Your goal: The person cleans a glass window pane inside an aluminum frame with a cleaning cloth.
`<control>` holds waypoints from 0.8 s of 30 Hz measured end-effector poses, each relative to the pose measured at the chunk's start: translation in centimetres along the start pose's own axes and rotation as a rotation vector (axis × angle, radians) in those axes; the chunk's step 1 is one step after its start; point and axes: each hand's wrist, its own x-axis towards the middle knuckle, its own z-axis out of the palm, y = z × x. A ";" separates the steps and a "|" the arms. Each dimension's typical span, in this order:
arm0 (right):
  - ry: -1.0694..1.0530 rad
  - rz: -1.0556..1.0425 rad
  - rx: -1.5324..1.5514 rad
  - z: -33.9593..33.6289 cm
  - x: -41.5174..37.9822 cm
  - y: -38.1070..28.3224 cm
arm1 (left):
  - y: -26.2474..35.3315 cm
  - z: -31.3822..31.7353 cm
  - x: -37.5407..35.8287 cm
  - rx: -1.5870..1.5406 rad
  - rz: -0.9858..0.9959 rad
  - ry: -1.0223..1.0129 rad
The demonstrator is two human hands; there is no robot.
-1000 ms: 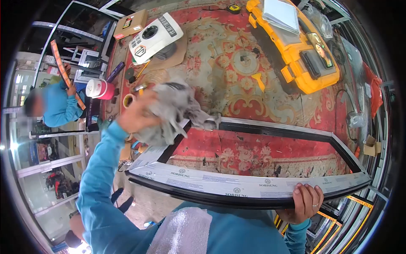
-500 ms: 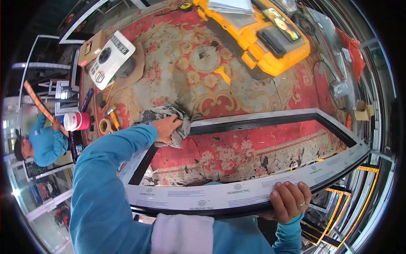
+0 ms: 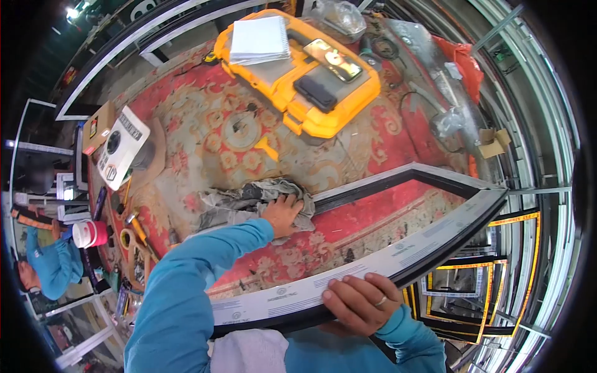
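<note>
The left hand (image 3: 283, 213) presses flat on a grey rag (image 3: 249, 200) against the far rail of a black window frame (image 3: 435, 239), which lies on a red patterned carpet (image 3: 205, 137). The right hand (image 3: 360, 303) closes its grip around the frame's near rail, on the white protective film. A yellow tool case (image 3: 298, 78) sits well beyond.

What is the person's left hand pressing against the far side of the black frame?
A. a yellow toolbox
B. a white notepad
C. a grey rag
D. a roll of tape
C: the left hand lies flat on a crumpled grey rag at the frame, while the right hand grips the frame's near side.
</note>
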 end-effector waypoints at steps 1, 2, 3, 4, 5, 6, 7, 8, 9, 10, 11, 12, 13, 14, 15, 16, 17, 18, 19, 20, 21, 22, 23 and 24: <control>0.011 0.003 0.012 0.0 0.1 0.0 | 1.2 0.2 1.6 -0.022 -0.011 0.010; 0.023 0.006 0.024 0.0 0.0 -0.1 | 2.3 0.4 3.2 -0.043 -0.022 0.019; 0.038 0.007 0.038 0.1 -0.2 -0.1 | 3.4 0.6 5.0 -0.047 -0.018 0.025; 0.035 0.008 0.025 0.1 -0.4 -0.2 | 4.6 0.6 6.6 -0.050 -0.006 0.031; 0.032 0.015 0.047 0.1 -0.5 -0.3 | 5.8 0.6 8.2 -0.061 -0.003 0.050; 0.029 0.023 0.069 0.0 -0.6 -0.3 | 6.9 0.6 9.7 -0.074 0.000 0.067; 0.029 0.041 0.097 -0.1 -0.6 -0.5 | 8.0 0.7 11.1 -0.074 0.008 0.090; 0.026 0.045 0.084 -0.1 -0.7 -0.5 | 8.9 0.8 12.4 -0.078 0.021 0.095; 0.050 0.043 0.085 0.0 -0.7 -0.5 | 9.6 0.8 13.7 -0.089 0.019 0.098; 0.072 0.042 0.087 0.0 -0.8 -0.5 | 10.5 0.9 14.9 -0.102 0.016 0.098; 0.071 0.033 0.102 0.1 -1.0 -0.3 | 11.2 1.0 16.0 -0.092 0.026 0.118; 0.071 0.037 0.093 0.1 -1.1 -0.3 | 12.0 1.0 17.2 -0.093 0.035 0.119; 0.085 0.038 0.113 0.1 -1.2 -0.3 | 12.9 1.1 18.5 -0.084 0.014 0.124; 0.097 0.039 0.133 0.1 -1.3 -0.3 | 13.9 1.3 19.7 -0.078 -0.008 0.129; 0.116 0.037 0.139 0.1 -1.4 -0.4 | 14.7 1.6 21.1 -0.080 -0.017 0.167; 0.113 0.042 0.130 0.2 -1.6 -0.3 | 15.4 1.8 22.4 -0.084 -0.008 0.168; 0.116 0.030 0.150 0.2 -1.9 -0.2 | 16.1 2.1 23.7 -0.082 -0.034 0.178; 0.121 0.022 0.173 0.2 -2.3 -0.2 | 16.7 2.5 24.9 -0.080 -0.060 0.183; 0.139 0.038 0.239 0.1 -2.6 -0.3 | 17.2 2.7 25.7 -0.062 -0.057 0.195; 0.140 0.055 0.239 -0.3 -3.1 0.0 | 17.7 2.9 26.6 -0.062 -0.047 0.181; 0.142 0.022 0.275 -0.6 -3.5 0.6 | 18.1 3.1 27.4 -0.057 -0.068 0.204; 0.147 -0.013 0.310 -1.0 -3.8 1.3 | 18.6 3.1 28.1 -0.050 -0.087 0.230; 0.154 -0.049 0.253 -1.3 -4.1 2.2 | 18.9 3.1 28.7 -0.035 -0.090 0.253; 0.158 -0.040 0.248 -1.6 -5.1 2.8 | 19.2 3.0 29.2 -0.032 -0.081 0.248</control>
